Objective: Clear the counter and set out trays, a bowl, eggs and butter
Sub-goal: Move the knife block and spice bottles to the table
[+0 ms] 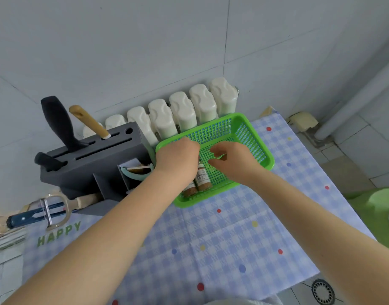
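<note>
A green mesh basket [250, 137] sits at the back of the table, on a blue checked cloth [222, 234]. Two brown spice jars [202, 178] lie in its near left corner. My left hand [177, 159] hovers palm down over the jars' tops; its fingers are hidden, so I cannot see whether it grips them. Just to the right, my right hand [232, 161] is inside the basket with fingers curled, thumb and forefinger forming a loop with only mesh showing through it.
A grey knife block [90, 164] with several handles stands left of the basket. A peeler [55, 211] and a dark-handled tool [26, 217] lie in front of it. A white radiator [180, 113] runs along the wall behind. Green stools [380, 201] stand at the right.
</note>
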